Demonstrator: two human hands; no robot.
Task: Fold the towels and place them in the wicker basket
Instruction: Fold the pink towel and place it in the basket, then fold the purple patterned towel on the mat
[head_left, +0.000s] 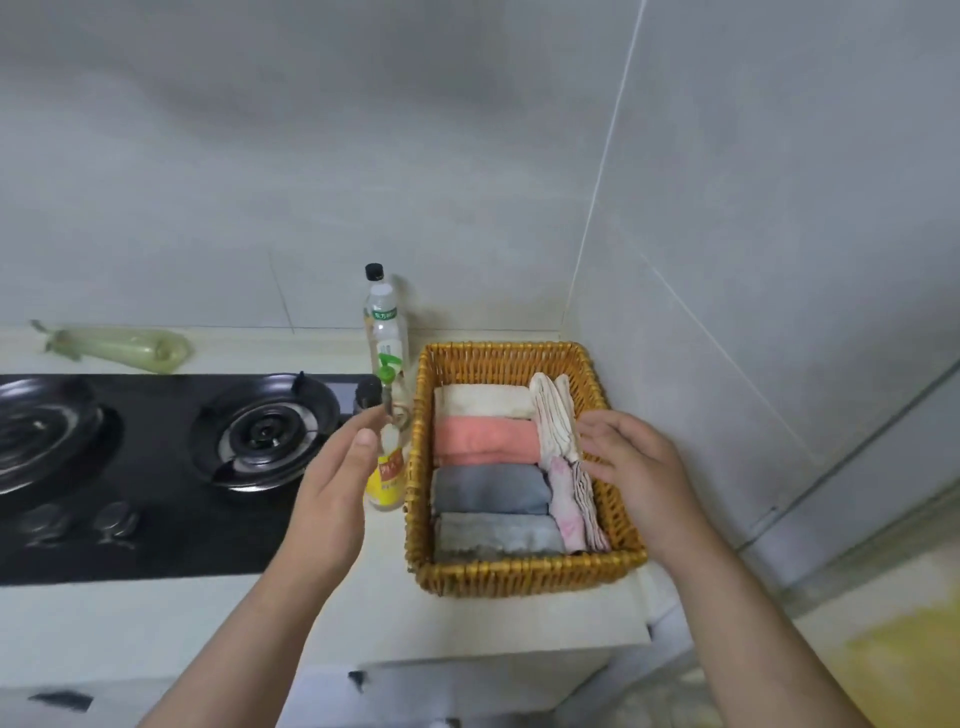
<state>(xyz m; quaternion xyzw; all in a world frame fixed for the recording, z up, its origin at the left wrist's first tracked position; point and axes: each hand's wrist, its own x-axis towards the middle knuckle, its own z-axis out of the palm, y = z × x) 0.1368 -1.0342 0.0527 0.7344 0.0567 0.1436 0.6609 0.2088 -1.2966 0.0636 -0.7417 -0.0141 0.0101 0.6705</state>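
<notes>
Pale grey tiled walls meet in a corner behind a cream worktop (156, 623). At centre right of the frame a rectangular golden wicker basket (524, 574) sits on it. Four folded towels lie in a row inside it: cream (483, 400) farthest up the frame, then salmon pink (485, 441), blue-grey (491, 488) and light grey (498, 535). Thin striped and pink-white cloths (558, 457) stand on edge along its right-hand side.

The right hand (634, 467) hangs over the basket's right rim, its grip slack, fingers loosely spread and holding nothing. The fingertips are by the upright cloths; whether they touch I cannot tell. The left hand (332, 493) hovers just left of the basket, fingers straight, grip empty.

Behind that hand stand a yellow pump bottle (388, 467) and a clear black-capped bottle (384, 317). A black gas hob (156, 467) fills the left of the frame.
</notes>
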